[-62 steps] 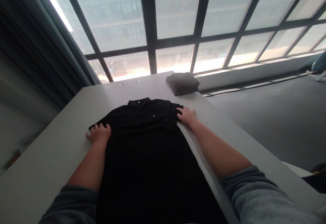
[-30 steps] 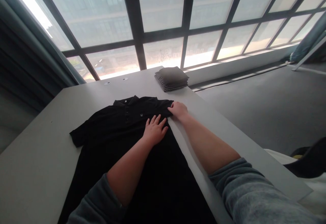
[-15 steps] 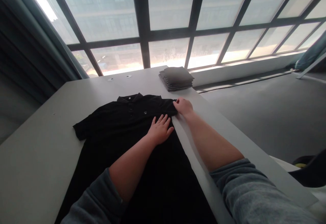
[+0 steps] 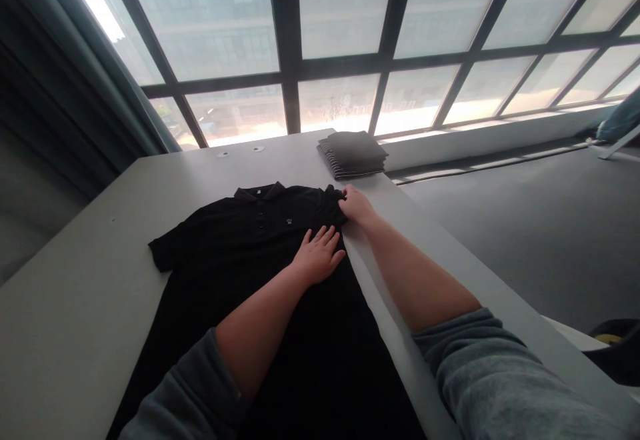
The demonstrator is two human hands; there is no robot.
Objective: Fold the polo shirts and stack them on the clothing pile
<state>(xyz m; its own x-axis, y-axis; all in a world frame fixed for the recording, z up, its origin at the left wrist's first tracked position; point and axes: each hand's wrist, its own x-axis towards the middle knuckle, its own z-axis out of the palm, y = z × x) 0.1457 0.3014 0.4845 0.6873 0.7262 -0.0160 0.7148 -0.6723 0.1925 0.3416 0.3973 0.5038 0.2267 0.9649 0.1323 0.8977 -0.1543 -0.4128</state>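
A black polo shirt [image 4: 240,253] lies face up and spread flat on a long grey table [image 4: 90,273], collar pointing away from me. My left hand [image 4: 319,253] rests flat on the shirt's right chest, fingers stretched out and slightly apart. My right hand [image 4: 356,205] is at the shirt's right shoulder and sleeve, its fingers curled and closed on the folded sleeve fabric at the shirt's edge. The shirt's left sleeve sticks out flat toward the left.
A stack of folded dark and striped garments [image 4: 354,153] sits at the table's far right corner. Two small round caps [image 4: 240,151] lie near the far edge. Large windows stand behind, a curtain [image 4: 65,93] on the left, grey floor on the right.
My left hand left the left sleeve, crossed over and now lies flat on the right chest. My right hand stayed at the right shoulder and closed on the sleeve.
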